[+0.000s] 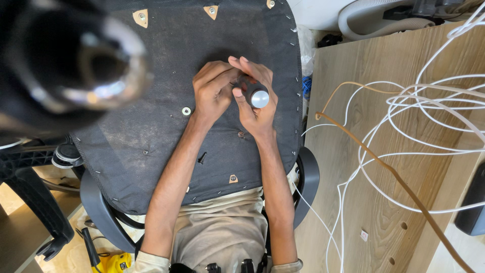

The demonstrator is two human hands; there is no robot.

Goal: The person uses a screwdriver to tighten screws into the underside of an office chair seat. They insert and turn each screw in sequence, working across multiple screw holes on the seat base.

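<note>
The right hand (258, 103) gripped a dark screwdriver handle (254, 93) (silver-capped) upright against the black seat underside (166, 65). The left hand (214, 91) had its fingers closed near the tool's tip. A washer (186, 110) lay nearby.

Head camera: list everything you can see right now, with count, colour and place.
Upturned chair seat: one, black fabric underside, centre, across the lap.
Screwdriver: one, black handle with silver end cap, upright on the seat under both hands.
Washer: one, pale, on the seat beside the left wrist.
Loose screw: one, black, on the seat near the left forearm.
Chair column: one, black and chrome, blurred, top left.
Wooden board: one, light brown, right.
Cables: several white, one tan, looped on the board.
Hose: one, grey, top right.
Left hand: at the screwdriver's tip.
Right hand: gripping the screwdriver handle.
</note>
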